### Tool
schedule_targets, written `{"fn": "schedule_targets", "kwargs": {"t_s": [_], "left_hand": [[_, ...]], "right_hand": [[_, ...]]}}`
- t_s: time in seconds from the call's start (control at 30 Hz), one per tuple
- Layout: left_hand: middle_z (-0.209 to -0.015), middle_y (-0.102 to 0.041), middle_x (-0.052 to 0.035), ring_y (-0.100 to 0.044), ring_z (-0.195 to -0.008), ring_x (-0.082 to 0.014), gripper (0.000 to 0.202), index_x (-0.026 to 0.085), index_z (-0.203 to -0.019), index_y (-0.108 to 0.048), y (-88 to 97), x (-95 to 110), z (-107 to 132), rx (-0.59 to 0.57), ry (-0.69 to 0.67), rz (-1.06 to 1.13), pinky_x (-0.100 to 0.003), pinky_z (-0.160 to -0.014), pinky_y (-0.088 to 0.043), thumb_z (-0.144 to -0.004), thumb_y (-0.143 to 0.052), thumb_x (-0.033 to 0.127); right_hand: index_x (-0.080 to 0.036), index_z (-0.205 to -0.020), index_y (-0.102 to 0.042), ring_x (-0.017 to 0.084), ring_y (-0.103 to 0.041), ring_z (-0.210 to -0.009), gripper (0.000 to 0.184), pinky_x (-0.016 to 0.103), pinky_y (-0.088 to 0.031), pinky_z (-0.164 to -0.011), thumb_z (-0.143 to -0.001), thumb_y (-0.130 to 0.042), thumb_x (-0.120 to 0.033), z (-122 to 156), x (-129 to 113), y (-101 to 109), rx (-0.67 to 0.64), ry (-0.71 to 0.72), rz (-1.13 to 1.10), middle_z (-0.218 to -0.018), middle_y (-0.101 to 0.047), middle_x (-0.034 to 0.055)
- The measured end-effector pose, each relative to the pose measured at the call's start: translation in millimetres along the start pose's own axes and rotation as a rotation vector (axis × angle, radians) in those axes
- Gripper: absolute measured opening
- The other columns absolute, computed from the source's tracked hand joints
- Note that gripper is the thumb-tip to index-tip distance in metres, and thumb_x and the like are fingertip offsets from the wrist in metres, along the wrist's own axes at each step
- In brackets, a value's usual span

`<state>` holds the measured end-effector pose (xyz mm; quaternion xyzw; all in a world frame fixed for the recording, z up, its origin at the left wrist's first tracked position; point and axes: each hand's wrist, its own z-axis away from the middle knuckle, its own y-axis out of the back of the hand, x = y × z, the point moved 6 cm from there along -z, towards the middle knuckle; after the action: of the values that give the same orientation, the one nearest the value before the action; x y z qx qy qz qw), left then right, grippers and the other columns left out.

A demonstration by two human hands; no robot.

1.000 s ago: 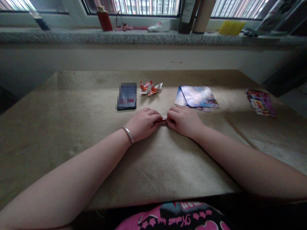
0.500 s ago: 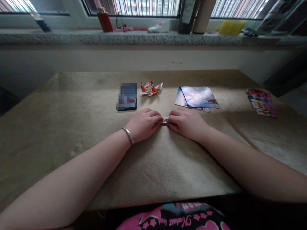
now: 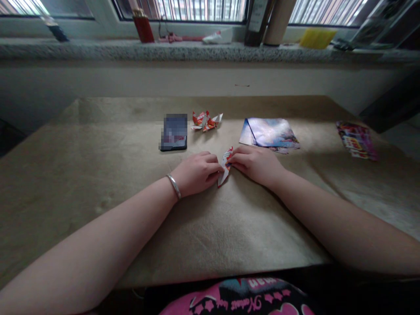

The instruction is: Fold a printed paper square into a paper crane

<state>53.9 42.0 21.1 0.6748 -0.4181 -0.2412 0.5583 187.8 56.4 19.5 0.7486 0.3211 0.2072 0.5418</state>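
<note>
A small folded piece of paper (image 3: 225, 167), white with red and some blue print, stands slanted on the table between my hands. My left hand (image 3: 200, 172) pinches its left side, fingers closed. On the other side my right hand (image 3: 254, 162) has its fingertips closed on the right edge. Parts of the paper are hidden behind the fingers. Just beyond, red and white folded paper pieces (image 3: 206, 121) with pointed tips lie together on the table.
A dark phone-like device (image 3: 174, 133), partly pixelated, lies left of the folded pieces. Glossy picture sheets (image 3: 272, 131) rest beyond my right hand, and colourful printed packets (image 3: 357, 141) lie far right. The tan-covered table (image 3: 210, 236) meets a wall below a granite sill (image 3: 183, 53).
The folded paper has turned from lying crosswise to standing slanted, and more of it shows. Both hands have shifted slightly, still gripping it.
</note>
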Motion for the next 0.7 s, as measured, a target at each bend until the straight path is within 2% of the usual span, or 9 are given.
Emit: {"fn": "schedule_targets", "kwargs": {"t_s": [0.23,0.43,0.57,0.7], "left_hand": [[-0.112,-0.065,-0.0070,-0.059,-0.100,-0.0187,0.018,0.018,-0.094,-0.067,-2.4,-5.0,0.1,0.043,0.007,0.111,-0.033,-0.090,-0.047,-0.089,-0.050,0.020],[-0.111,-0.065,-0.0084,-0.058,-0.103,-0.0204,0.022,0.016,-0.105,-0.064,-3.6,-6.1,-0.6,-0.004,0.035,0.082,-0.036,-0.094,-0.047,-0.089,-0.050,0.022],[-0.112,-0.064,-0.0088,-0.058,-0.103,-0.0209,0.029,0.017,-0.114,-0.063,-3.8,-5.0,0.3,-0.019,0.006,0.042,-0.036,-0.094,-0.047,-0.088,-0.050,0.022],[-0.107,-0.064,-0.0080,-0.058,-0.100,-0.0206,0.030,0.019,-0.112,-0.065,-2.7,-2.9,2.1,-0.044,-0.023,0.056,-0.035,-0.092,-0.049,-0.084,-0.056,0.025]], "right_hand": [[-0.023,-0.091,-0.071,0.017,-0.063,-0.085,0.021,0.026,-0.040,-0.065,-0.091,-0.052,-0.033,0.7,8.5,-2.8,0.010,-0.069,-0.070,-0.098,-0.069,0.0030],[-0.023,-0.091,-0.073,0.018,-0.064,-0.088,0.022,0.027,-0.044,-0.070,-0.090,-0.053,-0.031,1.0,7.5,0.4,-0.021,-0.049,-0.110,-0.100,-0.071,0.0043],[-0.022,-0.089,-0.074,0.020,-0.064,-0.097,0.021,0.031,-0.047,-0.081,-0.090,-0.054,-0.030,0.8,8.6,-0.8,0.037,-0.015,-0.140,-0.107,-0.071,0.0046],[-0.023,-0.090,-0.074,0.020,-0.065,-0.096,0.021,0.032,-0.049,-0.081,-0.090,-0.054,-0.030,-1.2,10.0,-5.5,0.078,0.016,-0.180,-0.107,-0.072,0.0034]]}}
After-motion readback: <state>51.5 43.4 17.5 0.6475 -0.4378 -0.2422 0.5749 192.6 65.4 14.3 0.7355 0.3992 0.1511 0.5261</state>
